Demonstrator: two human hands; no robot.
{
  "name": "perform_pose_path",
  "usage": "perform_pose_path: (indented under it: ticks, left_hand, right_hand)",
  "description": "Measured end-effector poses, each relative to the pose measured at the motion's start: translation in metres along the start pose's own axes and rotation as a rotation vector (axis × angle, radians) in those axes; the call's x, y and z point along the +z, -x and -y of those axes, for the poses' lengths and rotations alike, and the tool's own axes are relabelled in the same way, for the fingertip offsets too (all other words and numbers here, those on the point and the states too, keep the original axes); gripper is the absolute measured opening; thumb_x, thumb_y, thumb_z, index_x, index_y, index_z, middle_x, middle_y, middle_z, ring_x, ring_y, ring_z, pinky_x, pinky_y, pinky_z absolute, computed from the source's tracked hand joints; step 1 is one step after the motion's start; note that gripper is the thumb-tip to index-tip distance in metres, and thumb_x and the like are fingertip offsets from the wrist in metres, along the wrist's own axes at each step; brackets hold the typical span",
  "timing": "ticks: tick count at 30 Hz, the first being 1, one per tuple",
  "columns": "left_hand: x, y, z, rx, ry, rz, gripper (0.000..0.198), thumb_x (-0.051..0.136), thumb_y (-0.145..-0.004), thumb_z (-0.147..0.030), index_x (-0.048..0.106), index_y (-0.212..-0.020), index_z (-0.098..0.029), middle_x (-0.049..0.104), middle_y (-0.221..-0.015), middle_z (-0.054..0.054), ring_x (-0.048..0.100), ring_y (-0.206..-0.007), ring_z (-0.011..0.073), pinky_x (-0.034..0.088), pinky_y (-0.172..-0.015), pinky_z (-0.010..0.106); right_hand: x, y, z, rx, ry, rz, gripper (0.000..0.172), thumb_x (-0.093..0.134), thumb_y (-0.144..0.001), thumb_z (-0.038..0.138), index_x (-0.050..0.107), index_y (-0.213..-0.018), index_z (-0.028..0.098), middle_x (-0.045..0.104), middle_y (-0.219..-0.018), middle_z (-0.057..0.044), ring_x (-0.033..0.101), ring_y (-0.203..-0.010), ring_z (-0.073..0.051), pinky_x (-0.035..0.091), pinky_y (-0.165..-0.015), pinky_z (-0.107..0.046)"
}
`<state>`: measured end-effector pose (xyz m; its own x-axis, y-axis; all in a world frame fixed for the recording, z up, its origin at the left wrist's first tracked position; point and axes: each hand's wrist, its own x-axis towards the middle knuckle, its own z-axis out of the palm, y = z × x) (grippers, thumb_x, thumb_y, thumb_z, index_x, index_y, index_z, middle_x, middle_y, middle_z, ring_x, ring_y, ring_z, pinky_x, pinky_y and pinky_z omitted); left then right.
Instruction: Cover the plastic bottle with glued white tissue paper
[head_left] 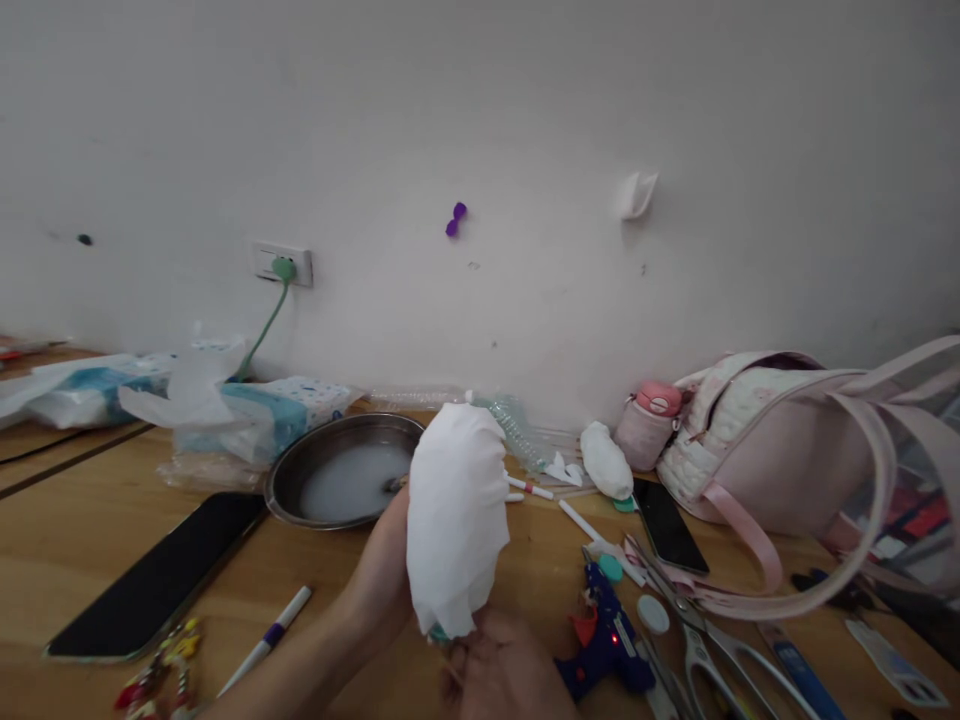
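Observation:
A bottle wrapped in white tissue or thin cloth (457, 510) stands tilted in front of me, with a bit of green showing at its lower end. My left hand (386, 565) grips it from the left; most of its fingers are hidden behind the wrapping. At the bottom edge, my right hand (506, 665) has its fingers closed on the lower end of the wrapping, beside the green part. A purple-blue glue gun (607, 640) with a lit red light lies just right of that hand. A similar white-wrapped bottle (606, 460) rests farther back.
A metal bowl of cloudy liquid (352, 475) stands behind my left hand. At left lie a black tablet (157, 575), a marker (266, 640) and tissue packs (277, 410). Scissors (697, 625), a phone (670, 525), a pink flask (649, 425) and a pink bag (780, 450) are at right.

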<state>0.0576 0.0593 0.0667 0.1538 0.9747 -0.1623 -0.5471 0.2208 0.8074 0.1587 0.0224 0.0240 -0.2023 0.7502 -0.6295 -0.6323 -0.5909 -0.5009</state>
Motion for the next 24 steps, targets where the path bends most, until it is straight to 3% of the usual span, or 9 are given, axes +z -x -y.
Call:
perform_pose_path:
  ticks: [3,6,9,13,17,21,24]
  left_hand:
    - [0.002,-0.002,0.001,-0.063,-0.147,-0.044,0.037,0.05,-0.08,-0.049,0.071,-0.084,-0.018,0.073,-0.067,0.002,0.066,-0.072,0.0218,0.048,-0.062,0.027]
    - [0.004,-0.008,0.001,-0.038,-0.227,-0.052,0.029,0.058,-0.076,-0.042,0.072,-0.084,-0.019,0.075,-0.076,0.002,0.066,-0.081,0.0224,0.048,-0.071,0.028]
    - [-0.001,-0.017,0.001,0.026,-0.304,-0.064,0.021,0.066,-0.067,-0.033,0.071,-0.081,-0.018,0.075,-0.088,0.005,0.064,-0.091,0.0272,0.047,-0.077,0.032]
    - [-0.014,-0.025,-0.004,0.204,-0.35,-0.125,0.035,0.063,-0.07,-0.034,0.061,-0.1,-0.018,0.066,-0.113,0.009,0.057,-0.108,0.0283,0.041,-0.091,0.037]
    - [-0.013,-0.017,-0.008,0.35,-0.362,-0.097,0.047,0.054,-0.077,-0.047,0.05,-0.115,-0.019,0.057,-0.126,0.009,0.048,-0.118,0.0265,0.037,-0.097,0.036]
    - [-0.003,-0.011,-0.004,0.408,-0.376,-0.028,0.061,0.067,-0.069,-0.038,0.041,-0.12,-0.019,0.058,-0.122,0.009,0.054,-0.111,0.0242,0.044,-0.09,0.032]
    - [-0.003,-0.014,0.001,0.456,-0.393,-0.047,0.06,0.065,-0.069,-0.04,0.038,-0.119,-0.018,0.059,-0.116,0.01,0.056,-0.105,0.0246,0.046,-0.087,0.033]
  right_hand:
    - [0.001,0.004,0.0,0.151,-0.001,-0.051,0.031,0.039,-0.075,0.008,0.061,-0.052,0.01,0.061,-0.049,-0.005,0.058,-0.042,-0.01,0.035,-0.041,-0.019]
    - [0.002,0.004,0.0,0.197,-0.006,-0.064,0.033,0.037,-0.074,0.005,0.061,-0.052,0.007,0.06,-0.05,-0.006,0.057,-0.04,-0.01,0.036,-0.041,-0.019]
    - [0.0,0.002,0.002,0.149,-0.037,-0.086,0.032,0.039,-0.076,0.007,0.064,-0.055,0.007,0.061,-0.05,-0.006,0.056,-0.04,-0.01,0.036,-0.041,-0.018]
    - [-0.007,-0.006,0.008,-0.098,-0.113,-0.159,0.026,0.049,-0.076,0.011,0.062,-0.054,0.014,0.06,-0.047,-0.001,0.052,-0.039,-0.008,0.036,-0.043,-0.017]
    - [-0.017,-0.017,0.01,-0.369,-0.1,-0.233,0.005,0.067,-0.061,0.024,0.066,-0.06,0.019,0.066,-0.056,0.002,0.054,-0.048,-0.011,0.038,-0.046,-0.019]
    - [-0.027,-0.03,0.009,-0.608,0.006,-0.223,0.028,0.077,-0.05,0.041,0.071,-0.069,0.021,0.072,-0.075,-0.002,0.062,-0.076,-0.021,0.046,-0.066,-0.027]
    - [-0.032,-0.033,0.007,-0.749,0.094,-0.184,0.034,0.075,-0.055,0.049,0.072,-0.073,0.021,0.069,-0.083,-0.003,0.06,-0.089,-0.024,0.045,-0.079,-0.029]
